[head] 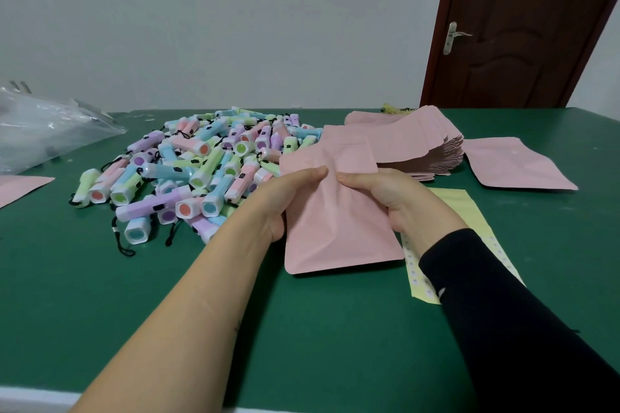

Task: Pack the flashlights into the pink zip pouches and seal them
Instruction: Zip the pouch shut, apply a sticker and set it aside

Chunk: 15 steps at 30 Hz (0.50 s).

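A pink zip pouch (pixel 335 211) is held over the middle of the green table (pixel 100 312), its mouth pointing away from me. My left hand (pixel 285 198) grips its left edge, thumb on top. My right hand (pixel 389 198) grips the right edge in the same way. What is inside the pouch cannot be seen. A heap of small pastel flashlights (pixel 198 167) with black wrist cords lies just left of the pouch. A stack of empty pink pouches (pixel 412 141) sits behind my right hand.
One pink pouch (pixel 516 164) lies flat at the far right, another (pixel 20 187) at the left edge. A yellow sticker sheet (pixel 469 211) lies under my right forearm. A clear plastic bag (pixel 43 130) is at back left. A brown door (pixel 523 26) stands behind.
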Tool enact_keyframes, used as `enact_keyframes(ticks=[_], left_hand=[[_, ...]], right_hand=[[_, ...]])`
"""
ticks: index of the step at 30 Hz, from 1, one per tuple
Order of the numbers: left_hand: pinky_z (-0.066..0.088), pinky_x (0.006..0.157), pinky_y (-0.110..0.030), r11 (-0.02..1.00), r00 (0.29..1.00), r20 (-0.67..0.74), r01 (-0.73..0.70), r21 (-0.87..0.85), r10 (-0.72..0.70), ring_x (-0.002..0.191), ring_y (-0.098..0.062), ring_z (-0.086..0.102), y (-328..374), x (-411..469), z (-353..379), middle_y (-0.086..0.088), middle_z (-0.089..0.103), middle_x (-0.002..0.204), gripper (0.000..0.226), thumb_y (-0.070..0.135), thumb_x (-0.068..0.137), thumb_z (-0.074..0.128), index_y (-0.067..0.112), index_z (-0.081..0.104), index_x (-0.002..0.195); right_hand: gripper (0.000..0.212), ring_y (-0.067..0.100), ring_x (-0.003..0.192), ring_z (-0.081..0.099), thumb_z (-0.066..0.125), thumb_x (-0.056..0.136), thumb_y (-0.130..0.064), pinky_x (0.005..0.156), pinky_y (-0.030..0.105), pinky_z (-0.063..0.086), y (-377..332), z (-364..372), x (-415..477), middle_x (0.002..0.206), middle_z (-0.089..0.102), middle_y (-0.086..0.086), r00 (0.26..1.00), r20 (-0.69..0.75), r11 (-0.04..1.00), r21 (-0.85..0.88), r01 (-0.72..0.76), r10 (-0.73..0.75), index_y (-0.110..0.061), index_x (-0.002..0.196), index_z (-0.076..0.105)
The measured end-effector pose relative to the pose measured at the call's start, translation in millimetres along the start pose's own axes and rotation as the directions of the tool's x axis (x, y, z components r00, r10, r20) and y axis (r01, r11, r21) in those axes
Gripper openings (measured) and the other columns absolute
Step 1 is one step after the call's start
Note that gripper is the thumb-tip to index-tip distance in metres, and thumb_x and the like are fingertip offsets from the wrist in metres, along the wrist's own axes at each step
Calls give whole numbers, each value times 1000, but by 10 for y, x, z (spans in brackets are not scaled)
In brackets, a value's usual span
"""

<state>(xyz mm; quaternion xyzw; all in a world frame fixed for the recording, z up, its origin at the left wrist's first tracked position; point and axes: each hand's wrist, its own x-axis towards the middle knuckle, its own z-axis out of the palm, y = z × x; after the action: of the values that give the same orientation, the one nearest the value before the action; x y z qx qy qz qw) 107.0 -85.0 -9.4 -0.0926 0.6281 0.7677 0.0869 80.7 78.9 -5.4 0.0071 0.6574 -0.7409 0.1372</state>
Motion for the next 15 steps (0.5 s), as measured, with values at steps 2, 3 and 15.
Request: enact_keyframes(ticks=[2, 3, 15], left_hand=[[56, 52, -26, 1000, 1000, -14, 12, -3, -12, 71, -21, 74, -7, 6, 3, -5, 77, 89, 24, 29, 79, 78, 16, 72, 99], [56, 52, -26, 1000, 1000, -22, 15, -5, -15, 69, -20, 74, -9, 8, 3, -4, 77, 87, 23, 30, 79, 78, 16, 73, 96], [56, 72, -28, 993, 988, -132, -67, 93, 79, 75, -21, 73, -39, 126, -17, -4, 77, 86, 16, 23, 82, 75, 13, 73, 94]], right_hand=[[14, 25, 69, 72, 78, 77, -9, 63, 32, 59, 12, 8, 12, 86, 76, 10, 1000, -19, 1000, -13, 18, -18, -8, 90, 73], [14, 25, 70, 72, 79, 77, -9, 63, 32, 59, 16, 10, 15, 85, 76, 10, 999, -25, 999, -23, 25, -26, -8, 90, 73], [20, 19, 65, 72, 82, 75, -17, 59, 27, 58, 47, 7, 27, 78, 76, 5, 999, -32, 999, -26, 35, -35, -9, 91, 73]])
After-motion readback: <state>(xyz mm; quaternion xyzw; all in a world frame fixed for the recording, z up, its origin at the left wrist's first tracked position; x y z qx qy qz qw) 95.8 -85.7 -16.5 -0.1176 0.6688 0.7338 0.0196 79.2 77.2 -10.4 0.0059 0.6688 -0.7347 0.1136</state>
